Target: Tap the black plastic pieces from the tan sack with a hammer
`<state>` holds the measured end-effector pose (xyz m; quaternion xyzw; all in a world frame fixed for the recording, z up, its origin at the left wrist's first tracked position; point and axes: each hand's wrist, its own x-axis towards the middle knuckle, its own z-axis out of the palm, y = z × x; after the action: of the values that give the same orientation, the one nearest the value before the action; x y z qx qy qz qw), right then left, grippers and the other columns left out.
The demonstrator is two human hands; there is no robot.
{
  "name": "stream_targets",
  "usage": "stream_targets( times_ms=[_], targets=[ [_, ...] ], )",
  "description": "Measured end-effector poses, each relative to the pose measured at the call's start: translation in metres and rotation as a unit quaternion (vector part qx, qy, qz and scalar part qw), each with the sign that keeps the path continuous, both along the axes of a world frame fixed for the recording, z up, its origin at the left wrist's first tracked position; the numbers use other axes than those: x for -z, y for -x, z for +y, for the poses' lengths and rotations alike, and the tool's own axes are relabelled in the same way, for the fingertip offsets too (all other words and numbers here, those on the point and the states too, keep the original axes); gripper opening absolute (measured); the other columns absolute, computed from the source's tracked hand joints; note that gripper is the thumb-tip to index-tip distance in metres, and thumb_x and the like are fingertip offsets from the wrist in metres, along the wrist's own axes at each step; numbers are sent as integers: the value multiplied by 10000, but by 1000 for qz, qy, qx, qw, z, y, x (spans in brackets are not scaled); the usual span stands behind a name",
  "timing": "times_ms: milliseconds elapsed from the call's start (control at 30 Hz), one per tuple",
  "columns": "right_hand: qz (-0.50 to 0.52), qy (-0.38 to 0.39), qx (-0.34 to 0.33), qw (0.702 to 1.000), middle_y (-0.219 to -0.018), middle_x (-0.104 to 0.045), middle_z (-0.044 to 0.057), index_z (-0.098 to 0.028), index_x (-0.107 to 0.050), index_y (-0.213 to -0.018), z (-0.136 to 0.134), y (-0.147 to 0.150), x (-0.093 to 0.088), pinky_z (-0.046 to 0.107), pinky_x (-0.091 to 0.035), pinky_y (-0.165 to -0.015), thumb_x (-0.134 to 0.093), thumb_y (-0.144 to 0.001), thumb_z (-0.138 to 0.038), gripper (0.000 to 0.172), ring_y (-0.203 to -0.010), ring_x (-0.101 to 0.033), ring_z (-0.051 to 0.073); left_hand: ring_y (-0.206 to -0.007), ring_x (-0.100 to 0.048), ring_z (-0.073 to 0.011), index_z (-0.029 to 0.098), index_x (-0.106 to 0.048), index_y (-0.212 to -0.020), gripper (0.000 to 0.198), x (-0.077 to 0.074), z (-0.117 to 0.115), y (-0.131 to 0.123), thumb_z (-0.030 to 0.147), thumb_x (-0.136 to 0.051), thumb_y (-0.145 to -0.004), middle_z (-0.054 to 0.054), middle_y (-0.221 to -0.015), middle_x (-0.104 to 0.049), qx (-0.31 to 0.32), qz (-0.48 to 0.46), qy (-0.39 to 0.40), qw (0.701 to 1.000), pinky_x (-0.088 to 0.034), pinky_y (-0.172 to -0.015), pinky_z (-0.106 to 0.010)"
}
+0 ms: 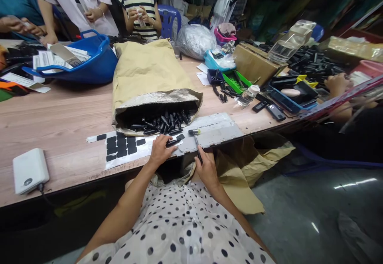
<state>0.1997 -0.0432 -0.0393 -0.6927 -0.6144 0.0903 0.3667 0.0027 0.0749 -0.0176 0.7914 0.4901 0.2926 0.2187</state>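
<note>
My right hand [206, 167] is closed round the dark handle of a small hammer [194, 132], whose head has a black end and a yellow end. The hammer's head is over a grey board [211, 133] at the table's front edge. Just left of it, my left hand [161, 149] pinches a slim black tube-like piece [173, 141] against the table. Beyond that hand, the open mouth of a large brown paper sack [146, 70] shows many black tubular pieces [169, 121]. A white sheet with black stickers [121, 146] lies to the left of my left hand.
A white power bank [30, 171] with a cable sits at the left front. Behind it is a blue basket [98, 60] of small boxes. Rightward are a green tray [236, 81], a bottle [248, 96] and a carton [254, 62]. Several co-workers sit or stand around the table.
</note>
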Motion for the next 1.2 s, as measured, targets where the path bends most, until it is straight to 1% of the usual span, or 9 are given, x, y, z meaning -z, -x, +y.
stream_targets(
  times_ms=[67,133,233,333,467,600,733,900,1200],
  targets=[
    [14,-3,3,1000,-1203,-703,155,-181,-551,-1437,-1,0,1,419,-575,-924,-419,-967,-236,491,-1086,-665,274,-851,-596,-207,213,-672,-965,236,1,2,6,247,-757,-748,-24,-917,-632,10,-26,10,1000,-488,-748,-326],
    [40,4,13,999,-1233,-698,170,-149,-536,-1446,-3,1,1,416,-582,-915,-404,-968,-241,504,-1097,-677,275,-824,-594,-194,206,-678,-946,181,1,3,11,230,-718,-771,-20,-894,-624,12,-46,20,999,-495,-741,-321],
    [110,32,32,993,-1080,-744,149,-109,-526,-1443,-6,0,-4,373,-608,-825,-385,-966,-246,516,-945,-729,245,-780,-585,-182,210,-691,-920,117,1,2,12,214,-664,-807,-14,-849,-613,11,-60,29,998,-501,-745,-326],
    [169,39,35,984,-959,-754,97,-129,-548,-1424,-12,1,-15,333,-609,-794,-381,-972,-256,499,-828,-736,201,-763,-576,-183,226,-704,-925,126,2,2,9,219,-665,-805,-12,-829,-607,21,-58,28,998,-501,-749,-335],
    [175,29,-3,984,-989,-754,95,-150,-616,-1356,-18,10,-32,331,-593,-865,-442,-966,-312,457,-923,-726,209,-763,-575,-189,235,-720,-930,141,2,2,8,221,-677,-796,-7,-809,-605,30,-47,27,998,-491,-751,-341],
    [190,53,-56,979,-1006,-765,92,-163,-613,-1366,-20,22,-39,324,-601,-841,-446,-974,-326,456,-872,-721,199,-770,-578,-192,237,-733,-945,158,2,2,6,215,-675,-800,-11,-816,-621,23,-41,32,998,-482,-765,-350],
    [187,49,-70,979,-1048,-759,101,-165,-593,-1388,-20,28,-38,344,-603,-848,-438,-980,-318,463,-859,-715,199,-776,-573,-194,237,-739,-933,147,2,2,5,216,-678,-801,-10,-802,-621,26,-38,33,998,-479,-768,-348],
    [167,24,-68,983,-997,-755,86,-191,-600,-1381,-20,29,-35,351,-612,-804,-427,-985,-311,449,-827,-706,204,-797,-574,-199,243,-743,-944,145,3,1,4,239,-679,-814,-10,-802,-621,26,-32,28,999,-478,-769,-346],
    [151,26,-65,986,-980,-757,93,-178,-591,-1391,-22,28,-23,348,-613,-799,-415,-984,-292,458,-803,-711,201,-800,-585,-200,249,-762,-952,142,7,1,3,281,-665,-853,-20,-802,-644,34,-34,17,999,-473,-764,-353]
  ],
)
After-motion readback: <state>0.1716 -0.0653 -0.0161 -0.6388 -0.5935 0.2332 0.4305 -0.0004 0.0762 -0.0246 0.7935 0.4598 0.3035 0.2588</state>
